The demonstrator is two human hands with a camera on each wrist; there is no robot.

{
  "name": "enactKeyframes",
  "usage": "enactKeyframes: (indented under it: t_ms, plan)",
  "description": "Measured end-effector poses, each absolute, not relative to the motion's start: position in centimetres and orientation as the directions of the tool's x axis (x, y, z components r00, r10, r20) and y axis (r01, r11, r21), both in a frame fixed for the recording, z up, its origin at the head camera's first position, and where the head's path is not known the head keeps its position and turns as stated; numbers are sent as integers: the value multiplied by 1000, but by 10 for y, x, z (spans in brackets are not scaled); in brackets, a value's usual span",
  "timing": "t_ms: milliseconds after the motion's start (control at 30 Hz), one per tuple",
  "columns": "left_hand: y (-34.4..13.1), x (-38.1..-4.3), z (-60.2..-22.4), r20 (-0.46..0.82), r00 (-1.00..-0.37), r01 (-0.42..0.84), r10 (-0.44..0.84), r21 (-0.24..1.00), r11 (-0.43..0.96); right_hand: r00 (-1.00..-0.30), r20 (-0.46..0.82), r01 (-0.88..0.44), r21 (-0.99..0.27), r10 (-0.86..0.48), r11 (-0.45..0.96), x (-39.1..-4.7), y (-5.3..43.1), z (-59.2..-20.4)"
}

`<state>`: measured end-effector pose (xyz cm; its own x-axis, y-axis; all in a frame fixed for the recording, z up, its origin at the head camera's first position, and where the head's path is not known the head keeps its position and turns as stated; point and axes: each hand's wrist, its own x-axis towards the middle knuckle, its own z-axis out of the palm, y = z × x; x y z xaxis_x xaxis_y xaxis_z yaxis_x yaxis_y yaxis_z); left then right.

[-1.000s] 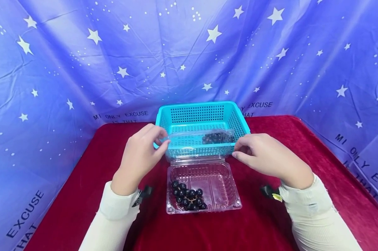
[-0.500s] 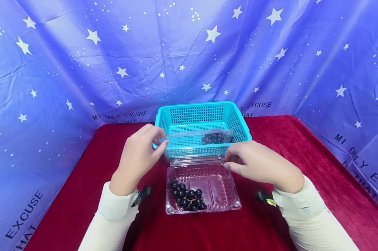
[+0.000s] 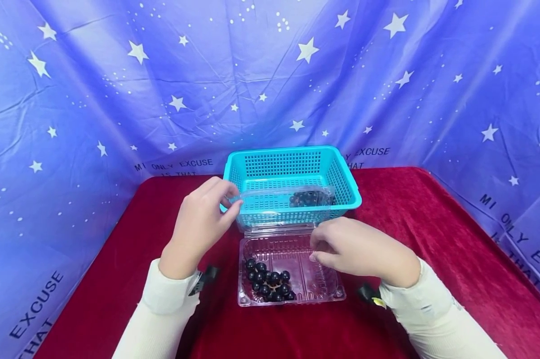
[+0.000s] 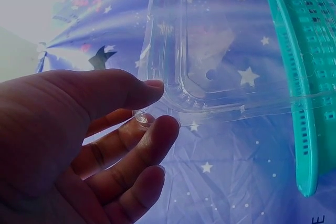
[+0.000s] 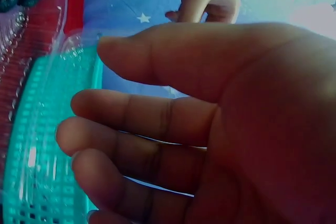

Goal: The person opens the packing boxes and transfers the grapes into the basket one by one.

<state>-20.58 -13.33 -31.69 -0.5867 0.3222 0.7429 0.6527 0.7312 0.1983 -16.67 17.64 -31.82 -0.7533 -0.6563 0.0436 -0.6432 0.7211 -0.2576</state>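
"Lid point(image 3: 283, 207) of the clear tray point(image 3: 316, 284) is seen raised; by what is it held?"

"Its left corner is pinched between thumb and fingers of the left hand point(image 3: 200, 224). Nothing is gripped by the right hand point(image 3: 364, 252): its thumb is parted from the loosely bent fingers, above the right side of the tray."

"And where are the grapes point(image 3: 274, 276) found?"

"They are laid in the tray's near-left part, on the near side of the basket point(image 3: 283, 163). Another bunch point(image 3: 309, 198) is seen through the lid, apparently inside the basket, toward its near-right corner."

"How is the step best handled, if the grapes in the tray are judged to be wanted?"

"The lid is best steadied with a light pinch, since thin plastic is likely to spring. The grapes are best lifted from above, unsqueezed, as berries could be shed."

"What of the surface and the room?"

"The tabletop point(image 3: 400, 194) is covered in red, plush-looking cloth. The basket is set by the far edge, between both far corners; the near edge is not shown. The space is enclosed by a blue curtain point(image 3: 234, 65) printed with stars and lettering."
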Motion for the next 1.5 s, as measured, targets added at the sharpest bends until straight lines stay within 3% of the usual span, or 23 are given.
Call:
enactKeyframes:
  t_ms: [433, 933, 1500]
  plan:
    - [-132, -206, -316, 729, -601, 636, 328, 188, 748, -672, -5, -700, -323, -741, 637, -154, 160, -323]
    - [-132, -205, -317, 733, -599, 635, 321, 192, 748, -666, -69, -682, -348, -743, 644, -152, 146, -339]
    - [-131, -205, -317, 729, -605, 635, 322, 197, 747, -644, -82, -733, -218, -761, 644, -150, 137, -359]
